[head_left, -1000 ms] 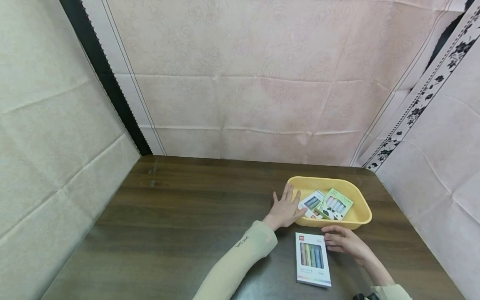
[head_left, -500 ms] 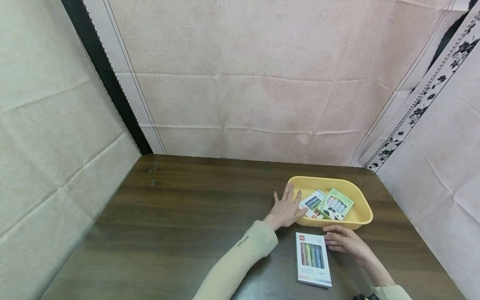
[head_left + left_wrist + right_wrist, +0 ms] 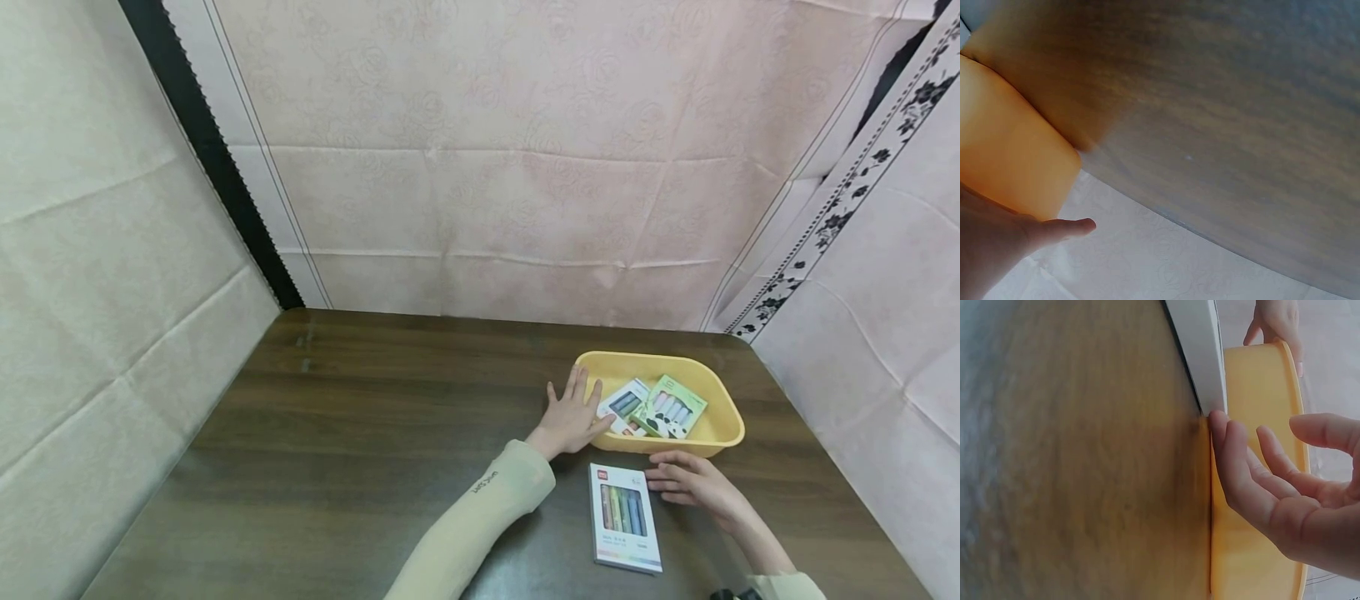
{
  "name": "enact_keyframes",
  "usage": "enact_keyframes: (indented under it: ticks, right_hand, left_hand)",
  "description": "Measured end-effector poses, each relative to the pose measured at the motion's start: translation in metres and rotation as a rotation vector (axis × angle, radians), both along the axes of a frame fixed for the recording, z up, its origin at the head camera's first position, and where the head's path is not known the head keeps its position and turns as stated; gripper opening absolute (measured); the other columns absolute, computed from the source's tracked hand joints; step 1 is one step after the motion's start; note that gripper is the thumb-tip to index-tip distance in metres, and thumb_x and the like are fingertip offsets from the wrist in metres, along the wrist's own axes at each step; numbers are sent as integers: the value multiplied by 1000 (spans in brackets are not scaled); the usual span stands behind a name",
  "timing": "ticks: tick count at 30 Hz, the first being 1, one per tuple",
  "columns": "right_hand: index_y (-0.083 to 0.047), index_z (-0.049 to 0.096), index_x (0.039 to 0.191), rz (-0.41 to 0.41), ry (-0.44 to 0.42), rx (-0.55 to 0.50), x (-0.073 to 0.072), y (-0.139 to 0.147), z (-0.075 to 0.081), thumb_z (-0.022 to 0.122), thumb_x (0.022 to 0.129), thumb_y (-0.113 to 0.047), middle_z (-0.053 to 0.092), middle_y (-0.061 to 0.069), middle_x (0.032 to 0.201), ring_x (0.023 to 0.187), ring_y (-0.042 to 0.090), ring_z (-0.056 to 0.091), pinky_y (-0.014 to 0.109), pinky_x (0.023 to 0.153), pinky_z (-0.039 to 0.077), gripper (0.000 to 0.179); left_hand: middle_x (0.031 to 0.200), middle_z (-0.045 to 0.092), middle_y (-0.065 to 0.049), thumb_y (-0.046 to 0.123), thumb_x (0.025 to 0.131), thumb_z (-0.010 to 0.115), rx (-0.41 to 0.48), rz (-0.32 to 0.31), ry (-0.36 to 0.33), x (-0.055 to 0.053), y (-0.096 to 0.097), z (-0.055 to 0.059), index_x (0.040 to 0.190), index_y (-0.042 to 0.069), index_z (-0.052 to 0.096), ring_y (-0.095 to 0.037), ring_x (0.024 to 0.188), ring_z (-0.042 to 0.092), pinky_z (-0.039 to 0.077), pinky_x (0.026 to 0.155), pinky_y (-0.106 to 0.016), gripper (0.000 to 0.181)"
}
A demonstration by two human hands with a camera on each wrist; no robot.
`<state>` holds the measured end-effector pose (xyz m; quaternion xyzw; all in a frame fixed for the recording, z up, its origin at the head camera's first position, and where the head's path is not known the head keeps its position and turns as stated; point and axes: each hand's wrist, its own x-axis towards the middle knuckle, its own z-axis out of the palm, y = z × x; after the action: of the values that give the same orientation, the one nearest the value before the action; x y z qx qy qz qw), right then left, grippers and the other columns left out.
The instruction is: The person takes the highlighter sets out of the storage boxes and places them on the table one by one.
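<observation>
A white flat box (image 3: 628,550) with a window onto several coloured sticks lies on the table in front of a yellow basket (image 3: 720,392). My left hand (image 3: 570,421) rests with spread, straight fingers on the basket's left rim. Beside the box's right edge is my right hand (image 3: 697,485), its fingers loosely bent and nothing gripped. In the right wrist view, the fingertips (image 3: 1218,420) meet the corner of the white box (image 3: 1200,353). Inside the basket, a green box (image 3: 670,408) overlaps a smaller white box (image 3: 624,404); both have windows showing coloured sticks.
The dark wooden table (image 3: 337,467) reaches to the far edge behind the basket. Pale cloth screens (image 3: 487,208) stand around its back and sides. A bit of a black wrist device (image 3: 738,594) shows at the right sleeve.
</observation>
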<state>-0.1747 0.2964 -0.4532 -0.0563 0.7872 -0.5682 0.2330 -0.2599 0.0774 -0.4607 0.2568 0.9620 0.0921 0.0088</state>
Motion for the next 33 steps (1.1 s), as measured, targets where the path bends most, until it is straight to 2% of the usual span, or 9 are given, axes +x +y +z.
enact_keyframes:
  ticks: [10, 25, 33]
  right_hand:
    - [19, 28, 127, -1, -18, -37, 1, 6, 3, 38, 97, -24, 62, 19, 113, 96, 13, 64, 32, 82, 51, 53]
    - [14, 36, 125, -21, 3, -85, 3, 11, 11, 39, 97, -25, 67, 4, 108, 95, 9, 64, 31, 82, 51, 48]
    - [-3, 49, 120, 9, 38, -154, 4, 16, 15, 38, 97, -22, 67, -9, 104, 97, 6, 63, 27, 81, 50, 32]
  left_hand:
    - [153, 3, -11, 58, 92, 17, -3, 6, 10, -1, 1, -1, 145, 18, 16, -25, 141, -4, 21, 105, -57, 67]
    - [153, 2, -11, 58, 92, 19, 8, 5, 4, -3, 1, -3, 145, 18, 16, -26, 141, -4, 20, 105, -58, 66]
    - [153, 2, -11, 57, 92, 19, 13, 5, -3, -1, 1, -2, 145, 18, 16, -25, 141, -6, 20, 105, -58, 66]
